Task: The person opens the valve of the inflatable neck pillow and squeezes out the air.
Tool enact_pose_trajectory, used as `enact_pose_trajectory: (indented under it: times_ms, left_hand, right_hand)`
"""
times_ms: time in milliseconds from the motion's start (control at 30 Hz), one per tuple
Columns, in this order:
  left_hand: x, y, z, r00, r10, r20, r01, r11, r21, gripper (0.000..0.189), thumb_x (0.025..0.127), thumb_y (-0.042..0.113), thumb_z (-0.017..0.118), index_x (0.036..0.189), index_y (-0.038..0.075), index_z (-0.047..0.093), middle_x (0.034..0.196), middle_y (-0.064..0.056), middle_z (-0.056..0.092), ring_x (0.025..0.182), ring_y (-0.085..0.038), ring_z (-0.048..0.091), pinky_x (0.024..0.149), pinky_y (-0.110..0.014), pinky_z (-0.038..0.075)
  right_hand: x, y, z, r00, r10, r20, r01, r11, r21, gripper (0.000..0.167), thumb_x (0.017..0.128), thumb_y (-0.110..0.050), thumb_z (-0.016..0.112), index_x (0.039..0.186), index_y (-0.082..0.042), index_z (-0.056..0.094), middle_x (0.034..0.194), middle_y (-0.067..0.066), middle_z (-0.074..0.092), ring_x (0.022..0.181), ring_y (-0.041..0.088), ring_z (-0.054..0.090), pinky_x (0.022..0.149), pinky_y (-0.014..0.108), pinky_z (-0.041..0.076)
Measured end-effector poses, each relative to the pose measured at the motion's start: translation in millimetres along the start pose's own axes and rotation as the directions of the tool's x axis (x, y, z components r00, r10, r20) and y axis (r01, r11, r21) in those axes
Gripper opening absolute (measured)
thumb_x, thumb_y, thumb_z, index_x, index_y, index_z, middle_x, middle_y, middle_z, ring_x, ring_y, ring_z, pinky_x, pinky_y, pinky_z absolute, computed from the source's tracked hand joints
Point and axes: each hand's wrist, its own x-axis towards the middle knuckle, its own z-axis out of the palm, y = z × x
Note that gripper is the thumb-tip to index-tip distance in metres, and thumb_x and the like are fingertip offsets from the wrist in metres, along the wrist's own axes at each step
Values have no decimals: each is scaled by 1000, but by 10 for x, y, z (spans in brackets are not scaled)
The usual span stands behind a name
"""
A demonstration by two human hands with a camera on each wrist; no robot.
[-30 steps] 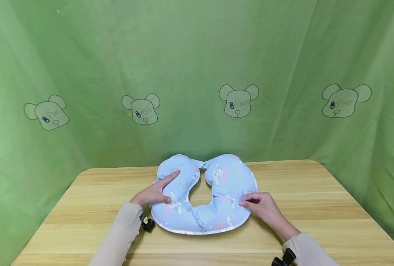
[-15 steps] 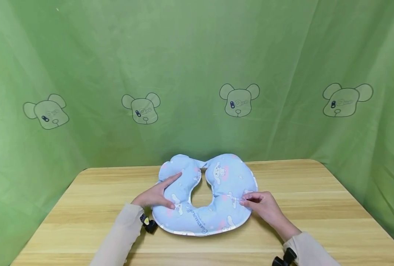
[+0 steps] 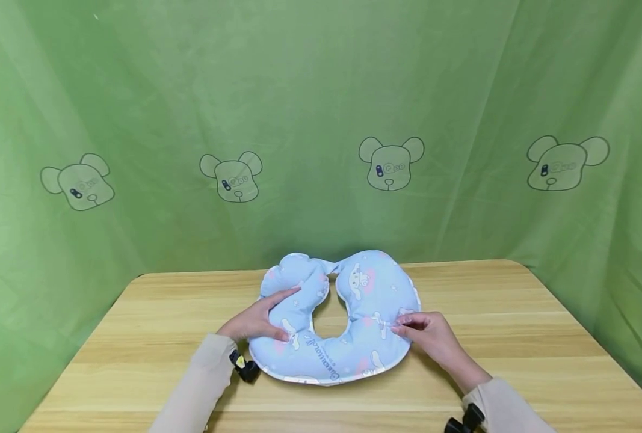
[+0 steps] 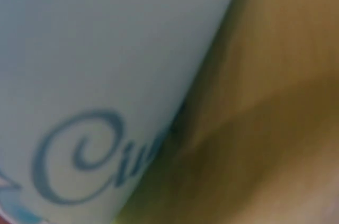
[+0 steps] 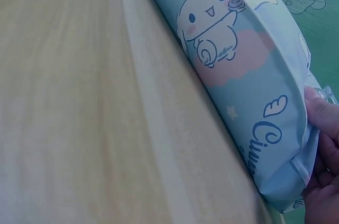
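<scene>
A light-blue inflatable neck pillow with white cartoon puppies lies on the wooden table in the head view. My left hand presses into its left side, index finger straight and thumb apart from it. That side is dented and creased; the hand's other fingers are hidden. On the right edge my right hand pinches the pillow beside a clear valve, best seen in the right wrist view. No left fingers show in the left wrist view, only the pillow's printed side over the table.
The wooden table extends around the pillow on both sides and in front. A green curtain with bear-head outlines hangs behind the table's back edge. Black wrist cameras sit at the sleeves.
My left hand has pushed slightly to the right, and the pillow's left lobe has narrowed and puckered more. The right hand stays almost still at the right edge.
</scene>
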Motion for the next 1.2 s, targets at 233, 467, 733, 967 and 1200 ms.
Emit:
enact_pose_trajectory:
  times_ms: [233,467,733,967,1200]
  left_hand:
    - [-2,-6,10,1000,-21,-2,21,1000,-12,94,68,28,85,146,30,34,154,-3,27,139,-25,23,111,-50,19]
    - [4,-36,8,1000,-6,-1,6,1000,4,91,69,30,84,146,29,35,152,-6,31,138,-25,26,110,-49,21]
    - [-26,61,40,1000,-25,-14,24,999,-36,90,70,17,83,146,20,36,151,-10,31,138,-27,25,110,-47,20]
    - [3,-79,51,1000,22,-9,-22,999,-28,82,72,14,82,143,22,42,149,0,37,138,-22,26,111,-41,21]
    - [15,-103,48,998,57,7,-57,998,-14,76,73,19,81,140,21,46,145,6,43,137,-18,29,110,-25,23]
  right_hand:
    - [-7,-12,0,1000,-2,-7,2,1000,4,15,77,-7,76,87,4,72,83,7,71,74,4,60,67,19,50]
    - [-12,-21,5,1000,-4,-7,4,1000,12,16,77,-7,76,87,5,72,83,7,71,74,4,60,67,19,50]
    - [-10,-39,7,1000,13,-12,-13,1000,-1,16,77,-8,77,87,4,72,83,7,71,74,4,59,67,19,50]
    - [-14,-56,5,1000,18,-11,-18,1000,2,17,76,-8,77,87,4,72,83,7,71,74,4,59,67,19,50]
    - [-12,-57,6,1000,27,-15,-28,1000,-4,17,77,-8,77,87,4,72,84,7,71,75,3,59,67,19,50]
